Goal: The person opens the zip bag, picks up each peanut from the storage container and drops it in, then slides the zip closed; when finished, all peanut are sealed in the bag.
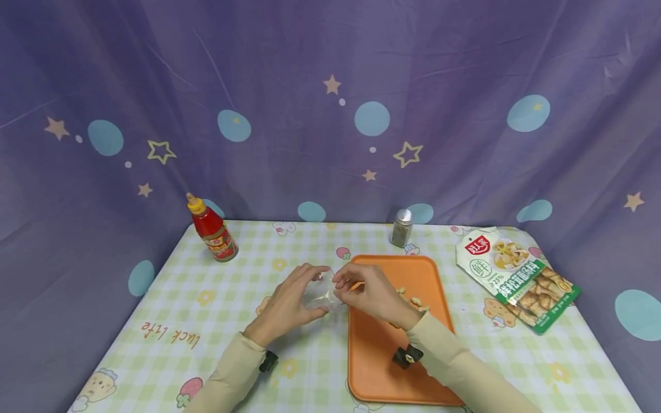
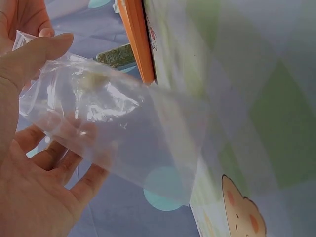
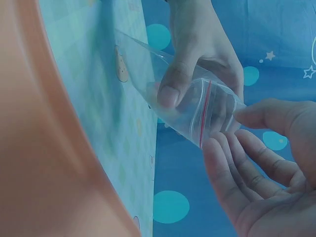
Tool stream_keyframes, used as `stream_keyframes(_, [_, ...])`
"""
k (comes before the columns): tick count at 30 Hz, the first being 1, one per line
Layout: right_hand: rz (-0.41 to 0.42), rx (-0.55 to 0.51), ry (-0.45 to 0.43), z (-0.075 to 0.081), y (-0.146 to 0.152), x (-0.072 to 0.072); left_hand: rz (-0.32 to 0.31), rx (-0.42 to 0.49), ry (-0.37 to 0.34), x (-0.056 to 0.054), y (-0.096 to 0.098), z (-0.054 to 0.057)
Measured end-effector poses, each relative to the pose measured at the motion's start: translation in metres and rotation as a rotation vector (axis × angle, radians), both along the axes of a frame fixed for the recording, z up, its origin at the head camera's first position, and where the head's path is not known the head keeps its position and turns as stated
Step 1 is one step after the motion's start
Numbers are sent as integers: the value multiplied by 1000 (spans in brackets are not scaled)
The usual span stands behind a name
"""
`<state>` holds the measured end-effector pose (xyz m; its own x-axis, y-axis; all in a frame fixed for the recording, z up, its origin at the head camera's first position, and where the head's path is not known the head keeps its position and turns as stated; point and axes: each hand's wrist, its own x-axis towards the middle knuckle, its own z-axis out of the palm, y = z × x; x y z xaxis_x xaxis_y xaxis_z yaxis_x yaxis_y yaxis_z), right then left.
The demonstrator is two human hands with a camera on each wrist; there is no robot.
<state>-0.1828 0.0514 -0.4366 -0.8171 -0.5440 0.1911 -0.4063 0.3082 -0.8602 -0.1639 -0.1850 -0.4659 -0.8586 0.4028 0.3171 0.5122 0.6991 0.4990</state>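
Observation:
A clear plastic zip bag (image 1: 320, 292) with a red line along its seal is held up left of the orange tray (image 1: 374, 373). My left hand (image 1: 289, 304) grips it by the sides, thumb on one face and fingers behind. At the mouth, my right hand (image 1: 374, 292) pinches the bag's edge between thumb and fingertips, as the right wrist view shows. Below the seal, the bag (image 2: 163, 133) hangs loose in the left wrist view, a blurred pale yellowish spot showing through it. Several peanuts (image 1: 415, 301) lie on the tray, partly hidden by my right forearm.
A red sauce bottle (image 1: 214, 232) with a yellow cap stands at the back left. Behind the tray is a small spice jar (image 1: 401, 228). On the right lies a green-and-white food packet (image 1: 516, 281). A checked cloth (image 1: 170, 367) covers the table; a purple curtain (image 1: 289, 74) hangs behind.

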Motion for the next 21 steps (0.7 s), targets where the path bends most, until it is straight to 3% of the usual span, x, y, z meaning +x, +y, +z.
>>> stream_keyframes(13, [-79, 27, -19, -2, 37, -3, 5, 9, 6, -1, 0, -1])
stream_keyframes(21, [-134, 79, 68, -15, 72, -7, 1, 1, -2, -2, -1, -1])
